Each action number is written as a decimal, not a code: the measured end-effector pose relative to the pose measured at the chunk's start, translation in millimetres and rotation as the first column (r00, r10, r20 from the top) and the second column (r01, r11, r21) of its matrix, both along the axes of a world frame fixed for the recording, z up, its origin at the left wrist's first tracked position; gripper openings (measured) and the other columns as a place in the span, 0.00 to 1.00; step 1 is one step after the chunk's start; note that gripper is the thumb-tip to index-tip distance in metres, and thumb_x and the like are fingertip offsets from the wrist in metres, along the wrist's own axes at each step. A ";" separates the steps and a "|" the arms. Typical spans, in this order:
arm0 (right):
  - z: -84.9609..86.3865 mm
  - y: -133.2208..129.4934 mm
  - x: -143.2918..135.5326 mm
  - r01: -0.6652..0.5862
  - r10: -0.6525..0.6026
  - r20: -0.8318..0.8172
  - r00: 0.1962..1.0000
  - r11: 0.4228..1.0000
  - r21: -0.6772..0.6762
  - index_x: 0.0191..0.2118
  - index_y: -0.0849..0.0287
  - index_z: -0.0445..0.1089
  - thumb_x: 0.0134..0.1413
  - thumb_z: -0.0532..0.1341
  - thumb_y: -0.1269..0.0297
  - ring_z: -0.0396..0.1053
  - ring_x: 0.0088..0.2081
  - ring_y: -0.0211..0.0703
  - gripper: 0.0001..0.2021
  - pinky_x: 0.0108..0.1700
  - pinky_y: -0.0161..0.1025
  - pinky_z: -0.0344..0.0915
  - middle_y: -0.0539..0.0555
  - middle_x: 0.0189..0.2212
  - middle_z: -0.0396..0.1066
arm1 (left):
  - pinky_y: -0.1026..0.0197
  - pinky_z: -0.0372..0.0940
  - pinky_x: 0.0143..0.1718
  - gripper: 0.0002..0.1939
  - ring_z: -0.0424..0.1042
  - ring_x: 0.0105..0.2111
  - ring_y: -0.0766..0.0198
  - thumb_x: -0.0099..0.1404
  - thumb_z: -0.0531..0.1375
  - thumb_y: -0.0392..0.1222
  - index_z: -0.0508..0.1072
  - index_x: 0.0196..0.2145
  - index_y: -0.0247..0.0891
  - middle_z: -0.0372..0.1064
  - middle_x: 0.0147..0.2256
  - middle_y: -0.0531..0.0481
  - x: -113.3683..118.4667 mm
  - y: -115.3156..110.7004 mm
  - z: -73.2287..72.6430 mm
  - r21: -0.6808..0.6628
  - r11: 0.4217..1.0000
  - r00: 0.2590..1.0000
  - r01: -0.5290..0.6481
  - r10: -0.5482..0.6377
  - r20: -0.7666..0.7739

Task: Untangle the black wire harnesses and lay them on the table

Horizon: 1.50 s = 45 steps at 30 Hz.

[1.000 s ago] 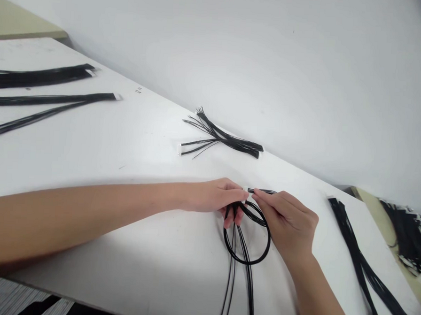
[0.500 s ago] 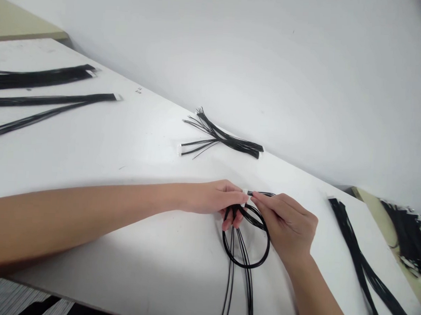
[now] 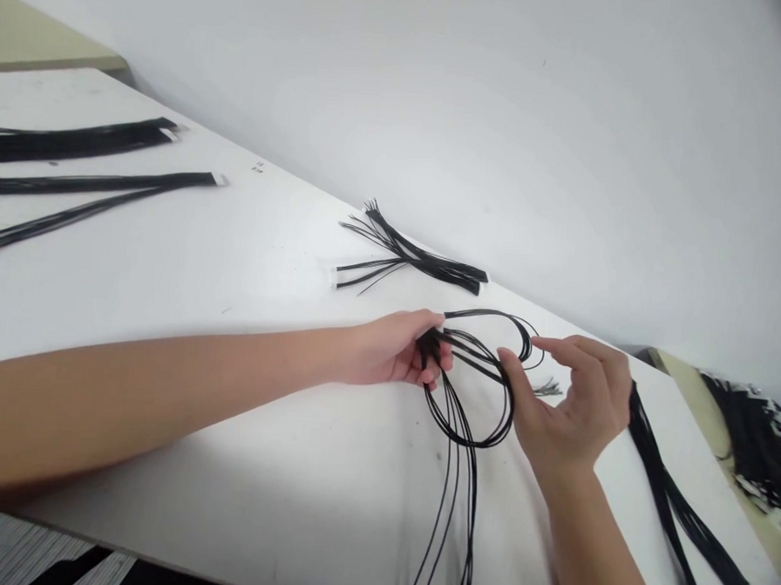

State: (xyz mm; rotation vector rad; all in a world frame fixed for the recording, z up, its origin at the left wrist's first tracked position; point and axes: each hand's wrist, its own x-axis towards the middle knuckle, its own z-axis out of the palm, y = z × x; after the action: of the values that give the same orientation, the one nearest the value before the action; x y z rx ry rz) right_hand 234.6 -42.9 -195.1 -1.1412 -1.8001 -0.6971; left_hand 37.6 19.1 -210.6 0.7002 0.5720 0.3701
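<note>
Black wires [image 3: 466, 442] hang in loops from my left hand [image 3: 408, 350], whose thumb and fingers are closed round them near the middle of the white table. Their long ends run down past the bottom of the view. To the right, my right hand [image 3: 574, 398] has its thumb and forefinger apart on either side of the looped wires; the thumb is at the edge of the loops and the forefinger tip is by the upper loop. Thin pale wire ends show behind the right hand.
A crossed black wire bundle [image 3: 424, 261] with white connectors lies beyond my hands on the white table [image 3: 235, 258]. More bundles lie at the left [image 3: 77, 142] and right [image 3: 671, 495]. A wall [image 3: 439, 112] rises behind; a wire pile [image 3: 759, 443] is far right.
My right hand has moved right and its fingers have parted. My left hand is slightly higher, the white connector there is no longer visible, and the wires now spread in wider loops.
</note>
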 end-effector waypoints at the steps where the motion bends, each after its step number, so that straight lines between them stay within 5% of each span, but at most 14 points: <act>1: 0.4 -1.7 -0.2 -0.005 0.005 -0.005 1.000 0.999 -0.042 0.36 0.59 0.68 0.43 0.70 0.72 0.65 0.29 0.38 0.13 0.33 0.38 0.63 0.50 0.28 0.65 | 0.58 0.64 0.34 0.17 0.61 0.20 0.70 0.67 0.49 0.47 0.66 0.26 0.34 0.66 0.27 0.51 -0.1 0.5 -0.4 -0.020 1.000 1.000 -0.015 0.015 0.012; 6: -3.5 -9.3 -3.9 -0.008 -0.006 -0.050 0.999 0.965 -0.261 0.36 0.58 0.68 0.45 0.69 0.67 0.60 0.21 0.33 0.12 0.40 0.43 0.58 0.44 0.20 0.62 | 0.60 0.63 0.33 0.17 0.62 0.21 0.70 0.68 0.49 0.47 0.66 0.27 0.34 0.66 0.27 0.52 0.3 2.1 -2.4 -0.053 0.998 0.998 -0.046 0.048 0.046; 11: -12.3 -8.6 -7.5 -0.009 -0.012 -0.070 0.997 0.956 -0.294 0.35 0.55 0.73 0.48 0.69 0.67 0.56 0.19 0.30 0.08 0.38 0.41 0.55 0.42 0.17 0.60 | 0.58 0.65 0.36 0.18 0.64 0.22 0.69 0.67 0.50 0.49 0.69 0.28 0.33 0.68 0.28 0.50 -0.1 2.2 -2.3 -0.001 0.998 0.997 0.070 -0.070 0.021; 17: -11.9 -8.2 -9.5 0.009 -0.071 -0.130 0.989 0.907 -0.421 0.33 0.56 0.74 0.52 0.66 0.61 0.63 0.22 0.34 0.06 0.38 0.40 0.59 0.46 0.21 0.68 | 0.58 0.65 0.37 0.17 0.65 0.22 0.68 0.66 0.50 0.48 0.70 0.29 0.34 0.69 0.26 0.50 -0.6 3.9 0.1 -0.041 0.987 0.987 0.158 -0.159 -0.009; 25: -13.8 -11.9 -18.2 0.132 -0.217 -0.189 0.958 0.915 -0.381 0.35 0.57 0.66 0.49 0.67 0.59 0.69 0.29 0.39 0.12 0.32 0.36 0.64 0.47 0.25 0.70 | 0.61 0.64 0.34 0.17 0.62 0.21 0.71 0.67 0.50 0.48 0.70 0.29 0.34 0.66 0.27 0.53 -3.0 3.2 -0.1 -0.070 0.990 0.992 0.123 -0.120 0.046; 29: -12.3 -12.2 -17.3 0.062 -0.103 -0.136 0.985 0.958 -0.279 0.31 0.57 0.66 0.49 0.67 0.61 0.70 0.29 0.39 0.09 0.35 0.36 0.66 0.49 0.26 0.70 | 0.60 0.63 0.36 0.16 0.61 0.22 0.71 0.67 0.51 0.49 0.70 0.31 0.35 0.64 0.28 0.55 -4.2 2.4 -2.9 -0.070 0.991 0.987 0.116 -0.108 0.119; 36: -14.0 -15.8 -18.8 -0.028 -0.091 -0.254 0.963 0.903 -0.428 0.42 0.56 0.65 0.44 0.70 0.64 0.72 0.32 0.42 0.19 0.38 0.41 0.69 0.50 0.30 0.74 | 0.60 0.62 0.37 0.17 0.59 0.24 0.70 0.67 0.51 0.51 0.70 0.31 0.36 0.60 0.28 0.55 -3.1 0.5 0.1 -0.056 0.991 0.979 0.122 -0.111 0.171; 45: -14.7 -16.8 -26.6 -0.041 -0.130 -0.352 0.927 0.897 -0.440 0.42 0.56 0.66 0.51 0.65 0.64 0.71 0.30 0.41 0.13 0.35 0.40 0.69 0.50 0.29 0.75 | 0.60 0.61 0.37 0.17 0.61 0.25 0.70 0.67 0.52 0.53 0.71 0.35 0.37 0.62 0.28 0.55 -2.7 0.5 -2.2 -0.077 0.991 0.981 0.110 -0.096 0.169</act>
State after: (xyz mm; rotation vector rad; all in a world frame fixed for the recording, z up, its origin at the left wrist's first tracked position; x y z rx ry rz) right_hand 208.0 -59.7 -209.8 -1.5029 -1.6395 -0.0679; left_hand 34.9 19.6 -212.8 0.6074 0.3907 0.3020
